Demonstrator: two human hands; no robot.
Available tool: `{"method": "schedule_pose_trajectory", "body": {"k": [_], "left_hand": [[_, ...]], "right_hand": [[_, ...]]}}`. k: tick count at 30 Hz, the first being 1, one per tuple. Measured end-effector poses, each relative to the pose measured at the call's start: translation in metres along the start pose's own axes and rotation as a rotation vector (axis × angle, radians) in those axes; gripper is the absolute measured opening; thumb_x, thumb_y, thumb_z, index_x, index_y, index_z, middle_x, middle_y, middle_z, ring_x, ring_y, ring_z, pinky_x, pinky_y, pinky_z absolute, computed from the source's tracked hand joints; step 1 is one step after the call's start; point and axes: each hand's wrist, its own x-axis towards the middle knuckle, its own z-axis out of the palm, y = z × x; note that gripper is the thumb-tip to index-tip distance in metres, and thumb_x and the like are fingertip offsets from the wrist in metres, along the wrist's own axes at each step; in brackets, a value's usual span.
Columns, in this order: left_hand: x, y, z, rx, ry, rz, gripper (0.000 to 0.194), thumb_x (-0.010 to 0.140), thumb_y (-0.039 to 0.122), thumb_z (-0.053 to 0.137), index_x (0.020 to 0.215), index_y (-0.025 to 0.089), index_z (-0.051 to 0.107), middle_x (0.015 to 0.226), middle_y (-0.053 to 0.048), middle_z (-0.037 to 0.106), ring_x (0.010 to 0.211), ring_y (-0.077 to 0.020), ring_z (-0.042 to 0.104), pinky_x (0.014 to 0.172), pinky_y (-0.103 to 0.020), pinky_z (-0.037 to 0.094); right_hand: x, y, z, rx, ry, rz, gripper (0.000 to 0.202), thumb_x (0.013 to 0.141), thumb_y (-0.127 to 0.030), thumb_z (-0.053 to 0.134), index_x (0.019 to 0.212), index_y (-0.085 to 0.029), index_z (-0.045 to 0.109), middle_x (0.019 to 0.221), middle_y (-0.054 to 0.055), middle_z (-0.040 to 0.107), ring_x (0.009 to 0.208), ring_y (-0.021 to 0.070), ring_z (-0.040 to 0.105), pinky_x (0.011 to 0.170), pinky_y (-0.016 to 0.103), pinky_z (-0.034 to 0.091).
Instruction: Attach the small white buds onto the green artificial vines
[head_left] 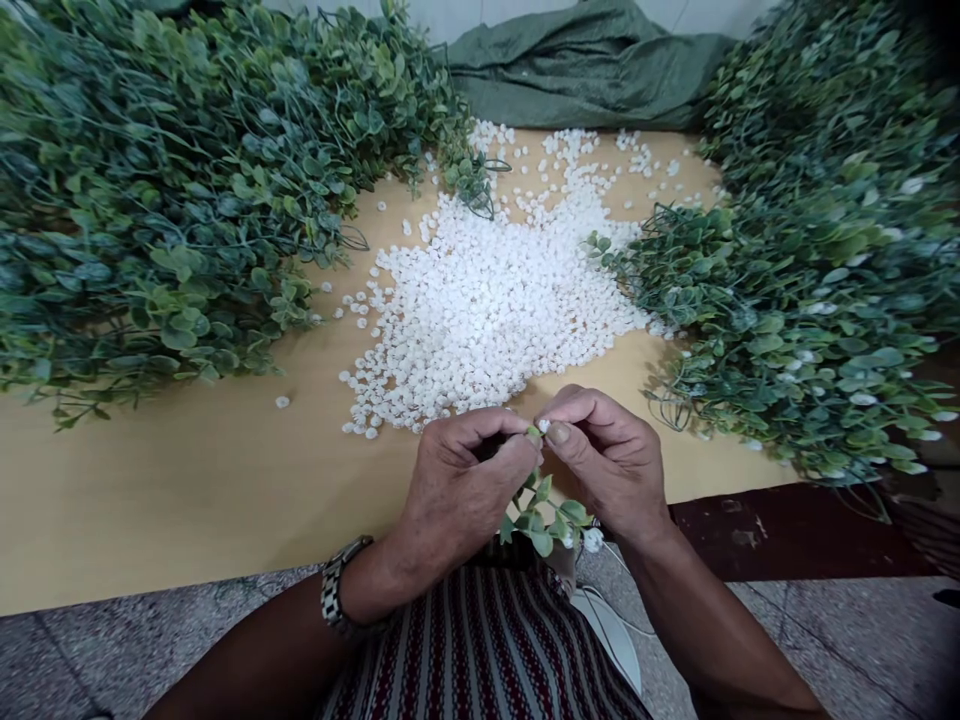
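Note:
My left hand (469,480) pinches the top of a small green artificial leaf sprig (541,515) that hangs down between both hands. My right hand (607,455) holds a tiny white flower piece (544,426) against the sprig's tip with thumb and forefinger. Both hands meet just past the near edge of the tan board (187,480). A white flower piece (592,540) sits low on the sprig. A large scatter of small white flower pieces (487,300) lies on the board just beyond my hands.
A big heap of green leaf sprigs (165,190) fills the left. Another heap (817,260), some with white flowers attached, fills the right. A green cloth sack (592,70) lies at the back. Striped fabric (480,650) covers my lap; a watch (337,590) is on my left wrist.

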Motion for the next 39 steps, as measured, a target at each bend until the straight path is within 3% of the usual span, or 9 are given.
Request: {"method": "schedule_pose_trajectory", "body": {"k": [14, 25, 33, 39], "left_hand": [[0.002, -0.004, 0.005, -0.060, 0.074, -0.043, 0.012, 0.067, 0.015, 0.055, 0.056, 0.014, 0.060, 0.050, 0.004, 0.051, 0.048, -0.0063, 0.040, 0.046, -0.017, 0.034], [0.001, -0.007, 0.011, -0.050, 0.126, 0.021, 0.016, 0.068, 0.011, 0.053, 0.054, 0.015, 0.060, 0.049, 0.005, 0.050, 0.048, -0.0056, 0.041, 0.047, -0.016, 0.036], [0.001, -0.004, 0.009, -0.010, 0.107, 0.052, 0.017, 0.070, 0.012, 0.054, 0.054, 0.014, 0.061, 0.049, 0.003, 0.051, 0.047, -0.0062, 0.042, 0.045, -0.016, 0.037], [0.001, -0.002, 0.008, 0.049, 0.093, 0.053, 0.018, 0.071, 0.012, 0.054, 0.054, 0.014, 0.062, 0.050, 0.002, 0.052, 0.047, -0.0070, 0.042, 0.045, -0.016, 0.036]], "right_hand": [[-0.003, 0.003, 0.005, -0.106, 0.070, -0.127, 0.010, 0.087, -0.012, 0.056, 0.083, -0.019, 0.063, 0.068, -0.003, 0.057, 0.064, 0.0075, 0.053, 0.060, 0.020, 0.044], [-0.007, 0.011, 0.008, -0.508, 0.198, -0.478, 0.023, 0.080, -0.002, 0.058, 0.095, -0.019, 0.062, 0.077, 0.001, 0.062, 0.070, 0.0124, 0.055, 0.059, 0.026, 0.046], [-0.008, 0.014, 0.007, -0.623, 0.220, -0.576, 0.025, 0.079, -0.005, 0.060, 0.099, -0.020, 0.064, 0.080, 0.003, 0.064, 0.073, 0.0152, 0.058, 0.062, 0.029, 0.050], [-0.011, 0.017, 0.008, -0.608, 0.217, -0.541, 0.029, 0.081, -0.007, 0.058, 0.103, -0.024, 0.064, 0.081, 0.004, 0.065, 0.073, 0.0175, 0.059, 0.061, 0.033, 0.050]]}}
